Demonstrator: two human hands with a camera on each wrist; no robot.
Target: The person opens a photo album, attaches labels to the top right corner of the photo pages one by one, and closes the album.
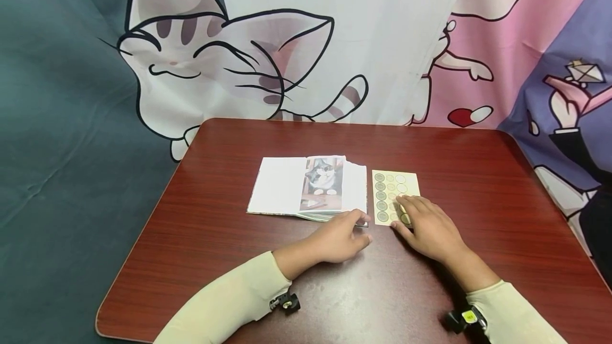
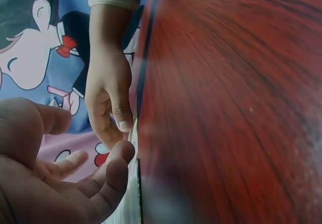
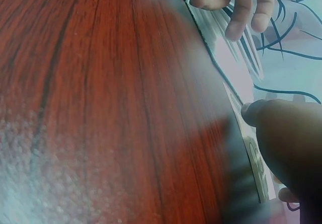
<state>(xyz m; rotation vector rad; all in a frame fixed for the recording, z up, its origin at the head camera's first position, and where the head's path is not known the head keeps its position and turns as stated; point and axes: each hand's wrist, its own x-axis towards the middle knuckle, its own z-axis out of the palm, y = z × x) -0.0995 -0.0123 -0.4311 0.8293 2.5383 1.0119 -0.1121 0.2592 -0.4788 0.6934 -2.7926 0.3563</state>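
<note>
Lying on table: one spread book with cat picture; one sticker sheet just beside — markings too small to read. Left hand, loosely bent, by book's near right corner; right hand, fingers outstretched, touching sheet.

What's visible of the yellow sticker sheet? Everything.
The yellow sticker sheet looks thin and papery, with columns of round stickers, the left column being five darker greenish discs. It lies flat on the table, just right of the open book. The right hand covers its near right part, fingers apparently resting on it. Sticker markings are too small to read.
</note>
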